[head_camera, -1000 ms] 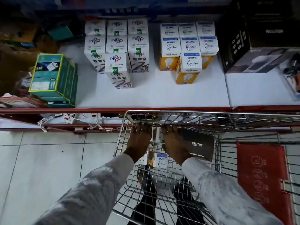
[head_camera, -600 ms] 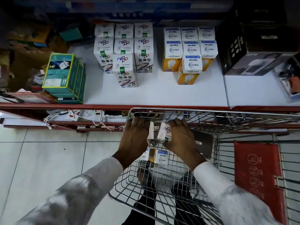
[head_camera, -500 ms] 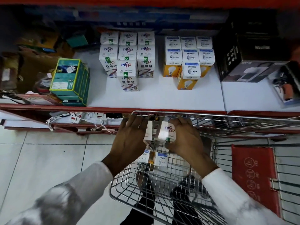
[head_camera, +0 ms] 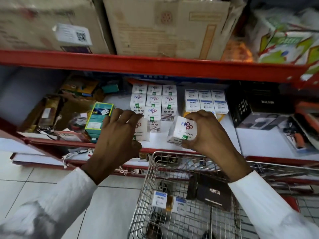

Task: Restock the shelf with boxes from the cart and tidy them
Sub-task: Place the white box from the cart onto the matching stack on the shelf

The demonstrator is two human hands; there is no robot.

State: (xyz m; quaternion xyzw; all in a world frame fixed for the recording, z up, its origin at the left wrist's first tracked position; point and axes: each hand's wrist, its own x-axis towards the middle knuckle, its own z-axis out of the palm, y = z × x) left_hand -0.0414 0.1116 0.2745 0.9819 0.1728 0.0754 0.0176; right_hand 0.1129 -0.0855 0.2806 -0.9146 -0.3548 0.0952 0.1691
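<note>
My right hand (head_camera: 205, 133) grips a white Nippo box (head_camera: 185, 131) just above the front of the white shelf (head_camera: 158, 140). My left hand (head_camera: 117, 135) holds a second white Nippo box (head_camera: 142, 131), mostly hidden behind its fingers, to the left of the first. Behind them stands a block of the same Nippo boxes (head_camera: 154, 102), with a block of white-and-blue Garnet bulb boxes (head_camera: 205, 101) to its right. The wire cart (head_camera: 155, 171) sits below the shelf edge. It holds two Garnet boxes (head_camera: 168, 201) and a black Neuton box (head_camera: 213, 193).
A green box stack (head_camera: 99, 118) stands left of my left hand, beside cardboard clutter (head_camera: 57, 109). Black appliance boxes (head_camera: 259, 107) fill the shelf's right side. The red upper shelf rail (head_camera: 155, 65) carries large cartons (head_camera: 165, 26) overhead. Loose cables (head_camera: 76, 154) lie on the lower ledge.
Both hands have lifted out of the cart and up to the shelf front, each carrying a Nippo box. The view has tilted upward, revealing the upper shelf.
</note>
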